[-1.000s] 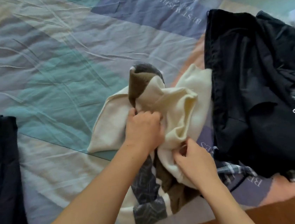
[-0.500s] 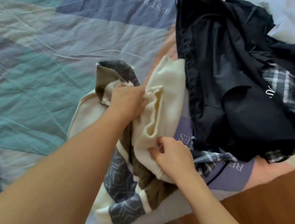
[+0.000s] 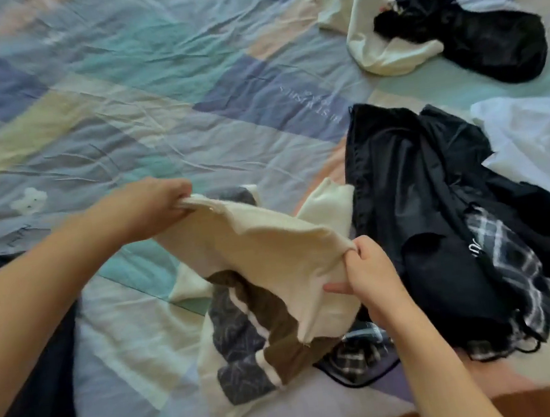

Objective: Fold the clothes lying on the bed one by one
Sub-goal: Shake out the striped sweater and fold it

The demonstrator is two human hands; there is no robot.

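A cream sweater (image 3: 265, 254) with brown and grey patterned panels is lifted off the bed at the front centre. My left hand (image 3: 150, 205) pinches its upper left edge. My right hand (image 3: 366, 273) grips its right edge, so the cream fabric is stretched between them. The sweater's lower part still hangs down onto the patchwork bedsheet (image 3: 119, 116). A pile of black clothes (image 3: 440, 223) with a plaid piece lies just right of my right hand.
A dark folded garment (image 3: 43, 382) lies at the left under my forearm. Farther back on the right lie a cream garment (image 3: 381, 42), a black one (image 3: 487, 36) and a white one (image 3: 540, 140). The bed's front edge and the wooden floor (image 3: 546, 403) run along the bottom.
Both hands have moved apart and up, pulling the bunched sweater open between them. My view has tilted up, showing more of the bed and the far garments.
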